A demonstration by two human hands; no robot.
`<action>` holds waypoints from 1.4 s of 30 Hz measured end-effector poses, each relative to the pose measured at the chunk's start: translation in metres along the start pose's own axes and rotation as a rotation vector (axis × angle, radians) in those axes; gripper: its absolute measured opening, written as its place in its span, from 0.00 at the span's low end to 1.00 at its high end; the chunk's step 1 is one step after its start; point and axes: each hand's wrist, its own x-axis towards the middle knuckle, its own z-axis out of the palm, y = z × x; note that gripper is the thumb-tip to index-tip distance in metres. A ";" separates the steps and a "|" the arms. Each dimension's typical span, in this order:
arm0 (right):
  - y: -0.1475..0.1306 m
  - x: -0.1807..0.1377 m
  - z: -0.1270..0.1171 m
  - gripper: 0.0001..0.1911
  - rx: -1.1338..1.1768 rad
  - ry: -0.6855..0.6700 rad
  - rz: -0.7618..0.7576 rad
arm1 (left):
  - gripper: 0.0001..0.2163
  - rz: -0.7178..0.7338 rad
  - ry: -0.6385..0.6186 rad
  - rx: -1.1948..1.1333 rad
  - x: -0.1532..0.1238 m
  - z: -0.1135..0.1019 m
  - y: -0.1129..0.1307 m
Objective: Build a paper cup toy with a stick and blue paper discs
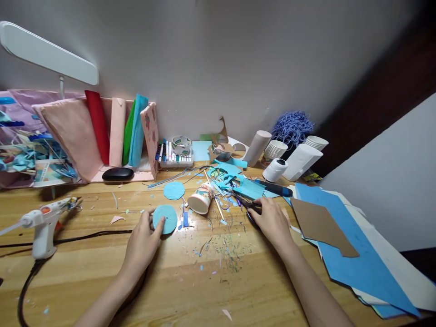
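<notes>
Between the thumb and fingers of my left hand [145,238] is a round light-blue felt disc [169,221] with a small dark mark near its middle. Just beyond it, a second light-blue disc [174,190] lies flat on the table. My right hand [270,220] has its fingers closed round the handles of black scissors [250,206], whose blades point toward a heap of light-blue felt scraps [228,177]. A patterned paper cup [200,200] lies on its side between my hands, with a thin wooden stick [219,209] beside it.
At left stand a white glue gun [44,227] with a black cord and a pink organizer [71,131] holding felt rolls. Markers [175,156], stacked paper cups [275,149] and blue yarn [293,127] line the back. Blue sheets [344,245] and brown cardboard [322,222] lie right.
</notes>
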 end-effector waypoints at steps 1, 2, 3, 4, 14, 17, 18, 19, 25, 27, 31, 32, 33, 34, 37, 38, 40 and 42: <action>-0.007 -0.002 0.003 0.11 0.028 0.040 -0.051 | 0.20 0.016 0.035 0.072 0.000 0.000 -0.002; -0.015 -0.005 0.008 0.11 0.073 0.045 -0.109 | 0.22 0.053 0.083 0.150 0.001 0.001 -0.002; -0.024 -0.007 0.012 0.12 0.122 0.019 -0.175 | 0.23 0.109 0.146 0.230 0.000 0.001 -0.002; -0.033 -0.010 0.017 0.12 0.160 -0.018 -0.230 | 0.24 0.184 0.217 0.304 -0.001 0.002 -0.001; -0.050 -0.011 0.032 0.07 0.360 -0.052 -0.259 | 0.27 0.538 0.004 0.455 0.009 0.035 0.089; -0.035 -0.007 0.024 0.09 0.470 -0.013 -0.210 | 0.26 0.403 -0.110 0.595 0.026 0.051 0.114; -0.031 -0.005 0.019 0.10 0.508 0.004 -0.188 | 0.25 0.333 -0.158 0.621 0.031 0.054 0.118; -0.028 -0.004 0.015 0.11 0.535 0.024 -0.167 | 0.23 0.267 -0.193 0.626 0.036 0.056 0.120; -0.018 0.004 -0.002 0.16 1.152 -0.087 0.031 | 0.20 0.097 -0.223 0.140 0.040 0.024 0.101; -0.018 0.005 -0.003 0.17 1.241 -0.181 0.047 | 0.23 0.019 -0.249 -0.126 0.034 0.006 0.092; -0.021 0.003 -0.003 0.15 1.501 -0.347 0.121 | 0.25 -0.173 -0.188 -0.644 0.016 -0.016 0.077; -0.021 0.002 -0.003 0.15 1.626 -0.418 0.157 | 0.25 -0.210 -0.178 -0.747 0.011 -0.018 0.074; -0.022 0.001 -0.003 0.14 1.755 -0.497 0.193 | 0.24 -0.241 -0.176 -0.825 0.005 -0.018 0.071; -0.023 -0.001 -0.004 0.14 1.867 -0.577 0.219 | 0.23 -0.259 -0.186 -0.882 -0.001 -0.017 0.068; -0.027 -0.007 -0.006 0.12 1.935 -0.754 0.179 | 0.24 -0.241 -0.265 -0.976 -0.016 -0.010 0.057; -0.029 -0.010 -0.006 0.11 1.897 -0.801 0.143 | 0.25 -0.214 -0.318 -0.991 -0.021 -0.007 0.054; -0.036 -0.018 -0.006 0.10 1.808 -0.913 0.075 | 0.30 -0.155 -0.465 -0.996 -0.028 0.000 0.046; -0.044 -0.027 -0.004 0.10 1.750 -1.050 0.018 | 0.35 -0.097 -0.620 -0.978 -0.033 0.005 0.041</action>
